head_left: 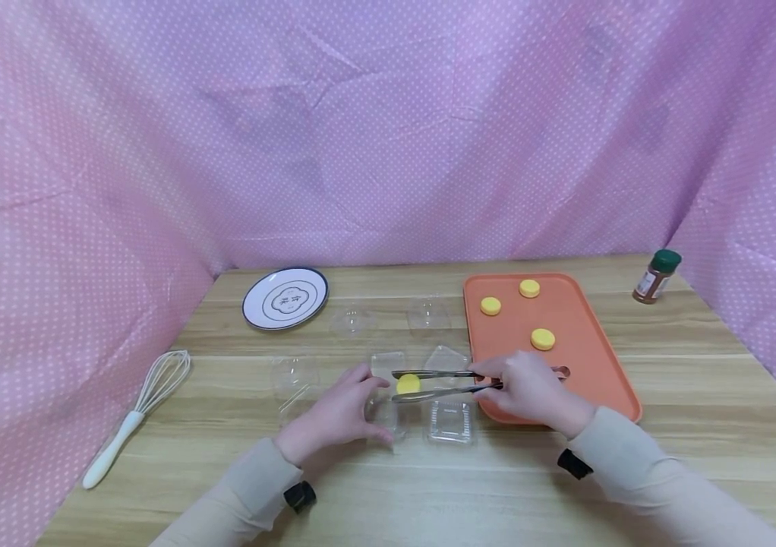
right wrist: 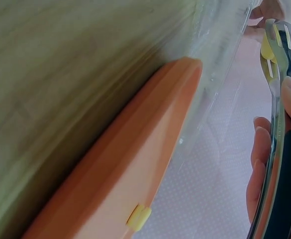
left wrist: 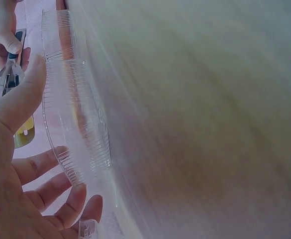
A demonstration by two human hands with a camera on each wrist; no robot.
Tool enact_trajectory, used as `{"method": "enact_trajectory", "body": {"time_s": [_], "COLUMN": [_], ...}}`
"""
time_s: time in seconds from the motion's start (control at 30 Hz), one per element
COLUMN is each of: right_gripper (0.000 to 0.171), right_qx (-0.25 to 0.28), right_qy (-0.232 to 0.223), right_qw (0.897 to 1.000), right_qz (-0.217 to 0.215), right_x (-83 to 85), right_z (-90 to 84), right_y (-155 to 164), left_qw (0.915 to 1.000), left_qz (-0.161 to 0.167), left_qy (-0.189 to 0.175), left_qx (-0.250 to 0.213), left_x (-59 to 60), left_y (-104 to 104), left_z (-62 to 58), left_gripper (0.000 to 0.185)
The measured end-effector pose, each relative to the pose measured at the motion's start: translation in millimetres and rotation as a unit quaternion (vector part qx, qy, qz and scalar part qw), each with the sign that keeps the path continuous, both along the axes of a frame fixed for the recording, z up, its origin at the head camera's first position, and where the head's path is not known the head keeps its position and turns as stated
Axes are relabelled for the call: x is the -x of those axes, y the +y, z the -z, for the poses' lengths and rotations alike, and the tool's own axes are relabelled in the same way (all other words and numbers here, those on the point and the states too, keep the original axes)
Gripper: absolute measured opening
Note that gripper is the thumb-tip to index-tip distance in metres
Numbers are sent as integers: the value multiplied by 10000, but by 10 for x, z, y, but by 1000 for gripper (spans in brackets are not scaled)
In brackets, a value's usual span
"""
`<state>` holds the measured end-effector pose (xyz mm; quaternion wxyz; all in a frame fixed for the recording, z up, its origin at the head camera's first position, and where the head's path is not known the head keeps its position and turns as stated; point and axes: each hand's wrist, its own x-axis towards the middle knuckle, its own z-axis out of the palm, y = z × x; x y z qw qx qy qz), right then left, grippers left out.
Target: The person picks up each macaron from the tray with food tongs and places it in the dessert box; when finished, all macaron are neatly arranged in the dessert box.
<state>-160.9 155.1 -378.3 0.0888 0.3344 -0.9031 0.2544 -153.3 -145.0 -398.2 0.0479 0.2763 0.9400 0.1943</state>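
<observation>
- My right hand [head_left: 531,391] grips tongs [head_left: 439,384], pinching a yellow cake [head_left: 408,384] over the clear box [head_left: 388,395].
- My left hand [head_left: 336,414] holds that box, fingers curled on its edge.
- Orange tray [head_left: 593,365] just beside.

Person: long beige sleeves, bare hands.
Both sleeves [head_left: 238,494] plain beige knit, no markings; small black device w/ strap at each wrist [head_left: 301,495], cuffs reach approx. to wrists.
</observation>
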Motion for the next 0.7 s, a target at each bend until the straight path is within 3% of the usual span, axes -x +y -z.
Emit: {"method": "enact_trajectory", "body": {"time_s": [0.37,0.53,0.7], "right_gripper": [32,31,32], "right_qx": [-284,-359,-322], "right_qy": [342,282,408], "right_qw": [9990,9989,9986], "right_qz": [-18,56,-103], "right_x": [-22,-33,-28], "right_z": [47,53,71], "right_y": [-101,-128,-153], "left_qw": [10000,10000,10000], "left_qz": [26,24,-29], "left_qy": [26,-1,-47], "left_qx": [-33,-84,-34], "left_x": [-1,-7,-12], "left_y": [9,10,13], "left_z": [20,8,-14], "left_gripper": [80,80,84]}}
